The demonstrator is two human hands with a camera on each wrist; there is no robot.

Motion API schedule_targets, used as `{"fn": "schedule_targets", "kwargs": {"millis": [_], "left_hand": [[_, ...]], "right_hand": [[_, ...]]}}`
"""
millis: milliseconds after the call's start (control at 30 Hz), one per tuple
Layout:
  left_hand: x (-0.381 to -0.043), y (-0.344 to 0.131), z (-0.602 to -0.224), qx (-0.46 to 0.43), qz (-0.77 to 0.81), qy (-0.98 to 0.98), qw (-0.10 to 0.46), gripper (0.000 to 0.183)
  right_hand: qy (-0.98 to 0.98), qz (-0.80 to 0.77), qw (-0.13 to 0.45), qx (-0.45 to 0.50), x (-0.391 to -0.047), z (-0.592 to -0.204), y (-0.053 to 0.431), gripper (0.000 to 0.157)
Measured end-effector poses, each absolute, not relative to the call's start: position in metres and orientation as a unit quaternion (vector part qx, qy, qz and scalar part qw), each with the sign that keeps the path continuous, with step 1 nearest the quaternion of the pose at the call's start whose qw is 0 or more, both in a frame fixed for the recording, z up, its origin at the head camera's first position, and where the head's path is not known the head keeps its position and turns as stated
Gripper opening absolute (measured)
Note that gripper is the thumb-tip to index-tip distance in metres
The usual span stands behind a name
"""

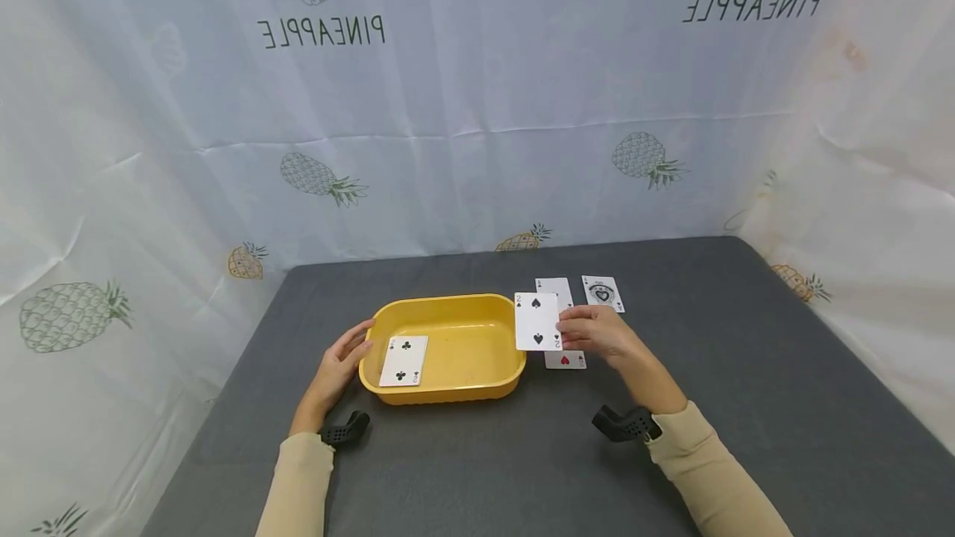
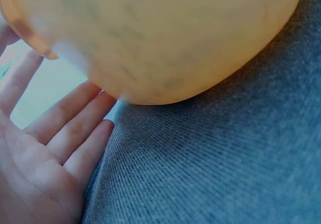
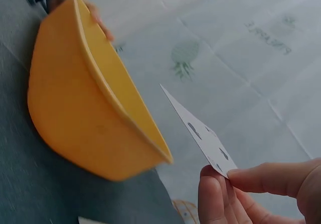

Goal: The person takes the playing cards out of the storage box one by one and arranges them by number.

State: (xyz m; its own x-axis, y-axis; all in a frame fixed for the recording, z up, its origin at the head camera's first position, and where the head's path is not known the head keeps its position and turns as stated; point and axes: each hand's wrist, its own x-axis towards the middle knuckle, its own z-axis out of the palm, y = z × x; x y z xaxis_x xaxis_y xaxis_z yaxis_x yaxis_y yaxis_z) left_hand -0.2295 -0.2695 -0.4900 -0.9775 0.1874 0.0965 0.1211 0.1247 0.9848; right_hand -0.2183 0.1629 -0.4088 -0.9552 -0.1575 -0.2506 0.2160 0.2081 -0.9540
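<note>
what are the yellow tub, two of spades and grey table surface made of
Yellow tub: probably plastic, slightly glossy; soft highlights inside. Two of spades: coated paper or thin plastic, unclear which; smooth with a thin straight edge. Grey table surface: apparently matte fabric; fine ribbing shows.

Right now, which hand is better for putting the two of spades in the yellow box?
Probably the right hand: it pinches the two of spades by the right end of the yellow box. The left hand is at the box's opposite end, away from that card.
</note>
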Motion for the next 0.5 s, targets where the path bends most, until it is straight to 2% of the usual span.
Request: {"fn": "schedule_targets", "kwargs": {"millis": [133, 400, 500], "left_hand": [[-0.230, -0.269, -0.490, 0.098, 0.652, 0.751, 0.028, 0.054], [-0.230, -0.268, -0.489, 0.091, 0.651, 0.753, 0.025, 0.053], [-0.230, -0.267, -0.489, 0.091, 0.651, 0.754, 0.026, 0.054]], "right_hand": [[0.769, -0.622, 0.148, 0.011, -0.220, -0.410, 0.184, 0.040], [0.761, -0.629, 0.158, 0.013, -0.229, -0.422, 0.215, 0.033], [0.767, -0.621, 0.161, 0.017, -0.232, -0.428, 0.223, 0.036]]}}
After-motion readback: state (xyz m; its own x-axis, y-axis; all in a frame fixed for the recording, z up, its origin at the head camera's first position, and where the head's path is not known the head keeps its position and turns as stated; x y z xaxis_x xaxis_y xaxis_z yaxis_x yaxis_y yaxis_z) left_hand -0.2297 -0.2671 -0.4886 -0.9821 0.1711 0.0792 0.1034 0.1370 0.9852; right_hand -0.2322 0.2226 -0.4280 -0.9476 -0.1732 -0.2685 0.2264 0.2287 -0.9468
